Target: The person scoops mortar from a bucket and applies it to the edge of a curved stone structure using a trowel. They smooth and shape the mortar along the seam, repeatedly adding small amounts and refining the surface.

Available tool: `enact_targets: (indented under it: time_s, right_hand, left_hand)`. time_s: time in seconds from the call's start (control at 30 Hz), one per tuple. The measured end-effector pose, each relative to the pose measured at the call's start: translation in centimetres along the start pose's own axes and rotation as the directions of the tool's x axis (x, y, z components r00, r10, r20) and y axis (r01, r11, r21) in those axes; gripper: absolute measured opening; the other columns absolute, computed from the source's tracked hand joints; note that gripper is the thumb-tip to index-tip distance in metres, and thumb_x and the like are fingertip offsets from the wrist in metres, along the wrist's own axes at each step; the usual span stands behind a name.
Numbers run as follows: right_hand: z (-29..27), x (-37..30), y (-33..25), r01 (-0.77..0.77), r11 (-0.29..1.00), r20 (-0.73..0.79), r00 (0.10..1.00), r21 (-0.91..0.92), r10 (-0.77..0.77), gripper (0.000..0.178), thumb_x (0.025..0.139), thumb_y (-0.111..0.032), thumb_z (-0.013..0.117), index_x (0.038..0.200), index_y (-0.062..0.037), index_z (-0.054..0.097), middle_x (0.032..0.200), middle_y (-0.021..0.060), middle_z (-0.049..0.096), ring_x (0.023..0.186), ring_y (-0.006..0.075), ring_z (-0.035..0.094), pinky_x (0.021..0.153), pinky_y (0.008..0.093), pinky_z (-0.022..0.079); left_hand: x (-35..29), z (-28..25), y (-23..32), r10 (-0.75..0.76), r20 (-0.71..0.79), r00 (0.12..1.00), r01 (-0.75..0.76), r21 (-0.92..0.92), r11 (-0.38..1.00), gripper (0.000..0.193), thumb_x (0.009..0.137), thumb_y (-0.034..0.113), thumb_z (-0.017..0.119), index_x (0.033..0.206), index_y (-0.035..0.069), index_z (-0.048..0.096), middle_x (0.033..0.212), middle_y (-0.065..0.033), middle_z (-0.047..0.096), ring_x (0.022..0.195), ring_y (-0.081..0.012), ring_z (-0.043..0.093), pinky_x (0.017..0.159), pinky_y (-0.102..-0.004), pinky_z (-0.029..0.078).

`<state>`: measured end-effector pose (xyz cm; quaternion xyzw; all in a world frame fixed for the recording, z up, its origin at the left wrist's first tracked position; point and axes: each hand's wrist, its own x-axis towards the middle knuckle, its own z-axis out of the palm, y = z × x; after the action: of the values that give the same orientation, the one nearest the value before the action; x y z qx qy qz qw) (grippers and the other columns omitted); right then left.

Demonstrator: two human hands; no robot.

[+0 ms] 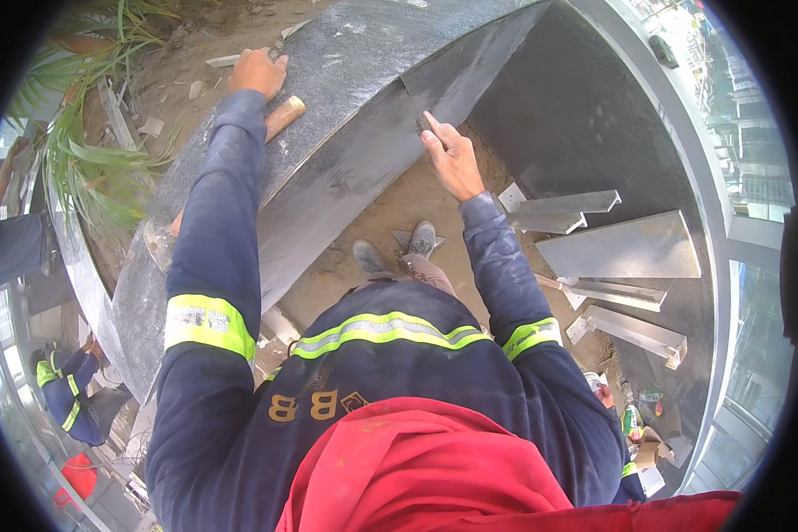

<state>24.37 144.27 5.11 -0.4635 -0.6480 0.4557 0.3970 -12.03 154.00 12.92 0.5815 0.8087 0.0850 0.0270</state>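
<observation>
A large curved slab of dark grey stone (346,151) stands on edge in sandy ground, bowed around the person's feet. The left hand (257,73) rests closed over its top rim, just above a wooden handle (284,115) lying on the stone. The right hand (452,160) pinches a thin dark blade (414,105) against the joint between slabs. Metal angle brackets (621,248) lie on the sand to the right.
</observation>
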Motion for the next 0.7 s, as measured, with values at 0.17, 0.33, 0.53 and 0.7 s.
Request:
enact_targets:
  time_s: [0.17, 0.33, 0.53, 0.7]
  right_hand:
    - [-1.3, -1.3, -1.2, -0.095, 0.966, -0.006, 0.995, 0.239, 0.099, 0.044, 0.106, -0.024, 0.055, 0.146, -0.0055, 0.055, 0.097, -0.0005, 0.061, 0.078, 0.0062, 0.054, 0.062, 0.0222, 0.047]
    - [5.1, -1.6, -1.5, 0.055, 0.906, -0.175, 0.984, 0.42, 0.021, 0.045, 0.106, -0.02, 0.057, 0.146, -0.0001, 0.053, 0.107, 0.004, 0.06, 0.081, 0.0096, 0.057, 0.068, 0.0248, 0.05]
    - [10.3, -1.4, 0.0, 0.176, 0.959, -0.35, 0.932, 0.222, -0.09, 0.045, 0.099, -0.017, 0.066, 0.142, -0.0023, 0.058, 0.117, 0.0083, 0.063, 0.104, 0.0167, 0.059, 0.095, 0.0313, 0.049]
    - [11.6, -2.1, 2.0, 0.239, 0.969, -0.411, 0.891, 0.06, -0.194, 0.046, 0.098, -0.013, 0.068, 0.141, -0.0015, 0.059, 0.12, 0.0099, 0.063, 0.103, 0.0157, 0.06, 0.093, 0.0293, 0.049]
  left_hand:
    - [0.2, -0.8, -2.7, 0.11, 0.011, 0.994, -0.108, -0.119, 0.987, 0.052, 0.094, 0.041, 0.066, 0.13, 0.003, 0.066, 0.126, -0.0233, 0.066, 0.117, -0.0401, 0.063, 0.1, -0.0465, 0.049]
    - [-0.1, -0.7, -2.3, 0.155, -0.039, 0.987, -0.16, -0.188, 0.969, 0.051, 0.093, 0.039, 0.067, 0.125, 0.0, 0.067, 0.117, -0.0257, 0.07, 0.108, -0.0425, 0.067, 0.096, -0.0469, 0.05]
    - [0.9, 2.3, -3.9, 0.177, -0.217, 0.96, -0.175, 0.029, 0.984, 0.046, 0.093, 0.036, 0.066, 0.128, 0.005, 0.066, 0.128, -0.0231, 0.065, 0.119, -0.0388, 0.062, 0.102, -0.0479, 0.048]
    - [-1.1, -0.8, 0.0, 0.141, -0.096, 0.985, -0.152, -0.121, 0.981, 0.039, 0.092, 0.032, 0.065, 0.114, 0.0, 0.068, 0.118, -0.0263, 0.066, 0.115, -0.0424, 0.061, 0.098, -0.0492, 0.049]
